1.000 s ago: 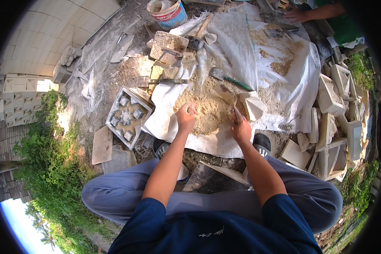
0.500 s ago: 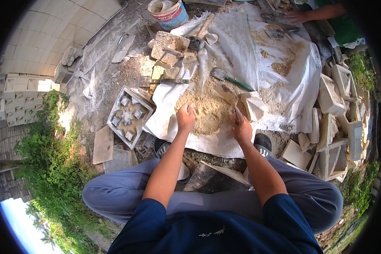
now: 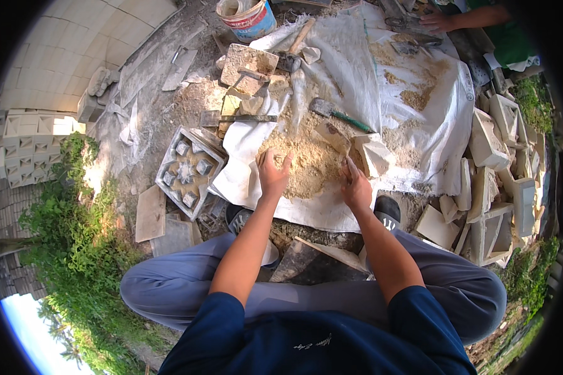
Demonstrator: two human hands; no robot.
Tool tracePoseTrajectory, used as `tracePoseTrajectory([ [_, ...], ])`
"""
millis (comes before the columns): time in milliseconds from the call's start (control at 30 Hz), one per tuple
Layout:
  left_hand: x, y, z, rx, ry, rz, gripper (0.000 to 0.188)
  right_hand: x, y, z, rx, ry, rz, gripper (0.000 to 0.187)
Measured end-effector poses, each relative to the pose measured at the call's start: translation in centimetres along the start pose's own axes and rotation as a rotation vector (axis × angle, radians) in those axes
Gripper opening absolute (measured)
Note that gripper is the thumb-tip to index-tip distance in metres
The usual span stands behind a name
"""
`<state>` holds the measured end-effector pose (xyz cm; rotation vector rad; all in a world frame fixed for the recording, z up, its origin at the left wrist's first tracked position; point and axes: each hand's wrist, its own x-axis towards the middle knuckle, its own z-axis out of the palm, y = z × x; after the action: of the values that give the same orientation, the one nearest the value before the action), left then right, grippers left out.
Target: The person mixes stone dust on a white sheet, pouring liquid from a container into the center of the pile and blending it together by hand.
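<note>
My left hand [image 3: 274,174] rests at the left side of a heap of damp tan sand [image 3: 309,165], its thumb and fingers spread apart. At the heap's right side my right hand [image 3: 356,184] is closed at the lower end of a flat, sand-smeared plate [image 3: 333,137], which tilts up and left across the sand. How its fingers grip the plate is partly hidden. The heap lies on a white woven sheet [image 3: 244,159]. Beside the right hand stands a pale angular cast block [image 3: 373,156]. To the left sits a mold [image 3: 191,173] with several raised metal-grey blocks and a star-shaped middle.
A green-handled trowel [image 3: 341,115], a wooden-handled hammer [image 3: 297,47] and stone slabs [image 3: 247,65] lie beyond the heap. A paint bucket [image 3: 247,22] stands at the back. Cast blocks [image 3: 491,147] pile up at right. Another person's hand [image 3: 438,23] works at upper right.
My left hand has opened from a closed grip, its fingers now spread over the sand. My right hand and the plate have stayed nearly in place.
</note>
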<state>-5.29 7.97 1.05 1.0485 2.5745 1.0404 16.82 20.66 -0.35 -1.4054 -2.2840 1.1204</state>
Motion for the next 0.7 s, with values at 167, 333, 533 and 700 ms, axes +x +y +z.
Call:
tracePoseTrajectory([
  [167,-3.3,-0.3,2.8,0.459,-0.158,0.232,0.074,0.0,-0.3,-0.2,0.004,0.011,0.008,0.048],
  [333,-3.1,-1.5,4.7,0.5,-0.071,0.161,0.05,0.0,0.3,0.3,0.015,0.021,-0.02,0.048],
  [533,-0.2,-1.1,2.3,0.217,-0.075,0.002,0.037,0.1,1.3,0.9,-0.036,0.02,-0.027,0.064],
  [700,1.2,1.1,-1.3,0.31,-0.134,-0.095,0.033,0.1,1.6,0.7,-0.022,-0.023,-0.025,0.073],
])
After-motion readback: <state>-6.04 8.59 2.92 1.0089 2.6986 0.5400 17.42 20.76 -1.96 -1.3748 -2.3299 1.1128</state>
